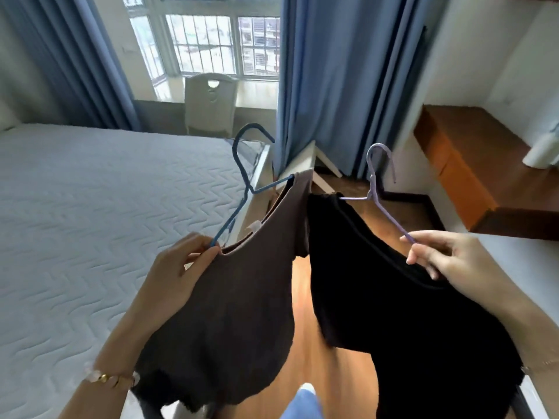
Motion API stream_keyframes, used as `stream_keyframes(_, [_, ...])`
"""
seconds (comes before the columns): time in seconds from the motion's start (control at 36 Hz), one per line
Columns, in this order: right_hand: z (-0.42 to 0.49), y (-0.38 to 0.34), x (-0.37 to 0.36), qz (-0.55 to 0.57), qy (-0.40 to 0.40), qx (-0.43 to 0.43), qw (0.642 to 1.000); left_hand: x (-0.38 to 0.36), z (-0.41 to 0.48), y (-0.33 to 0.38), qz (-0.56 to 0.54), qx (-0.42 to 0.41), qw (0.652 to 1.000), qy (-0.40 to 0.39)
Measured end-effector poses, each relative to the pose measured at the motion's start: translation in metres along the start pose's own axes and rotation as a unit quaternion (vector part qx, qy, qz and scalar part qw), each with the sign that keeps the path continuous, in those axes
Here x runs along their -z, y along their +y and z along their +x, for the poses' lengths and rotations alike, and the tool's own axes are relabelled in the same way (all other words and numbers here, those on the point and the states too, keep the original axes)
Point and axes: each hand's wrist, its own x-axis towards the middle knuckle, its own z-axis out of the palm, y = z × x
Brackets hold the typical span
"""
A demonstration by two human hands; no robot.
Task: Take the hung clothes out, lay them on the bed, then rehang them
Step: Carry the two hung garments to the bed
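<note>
Head view, progress: two tops are out and held in the air beside the bed (90, 207). Nothing lies on it, so laying and rehanging look still to do.
Left hand (181, 267): fingers curled round the blue hanger (231, 219), which carries the brown top (242, 313).
Right hand (438, 258): fingertips pinch the purple hanger (373, 182), which carries the black top (393, 313).
Containers: no wardrobe or rail in view.

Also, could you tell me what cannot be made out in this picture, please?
Head view:
- lower part of black top: cut off by the bottom edge
- far arms of blue hanger and purple hanger: hidden inside the tops
- white object on desk: cut by right edge, blurred
</note>
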Motion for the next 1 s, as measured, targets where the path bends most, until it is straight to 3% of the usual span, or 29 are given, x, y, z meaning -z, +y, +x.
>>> stream_keyframes(0.22, [0.177,0.003,0.022,-0.075,-0.064,0.062,0.993,-0.001,0.106,-0.015,0.002,0.058,0.996,0.067])
stream_keyframes(0.61, [0.474,0.061,-0.021,-0.043,-0.184,0.135,0.973,-0.058,0.281,-0.056,-0.015,0.168,0.973,0.155])
stream_keyframes(0.83, [0.666,0.058,-0.048,-0.057,-0.297,0.208,0.930,-0.068,0.388,-0.071,0.016,0.246,0.937,0.247])
stream_keyframes(1.0, [0.792,0.037,-0.101,-0.114,-0.316,0.269,0.903,-0.049,0.433,-0.089,0.140,0.287,0.897,0.304])
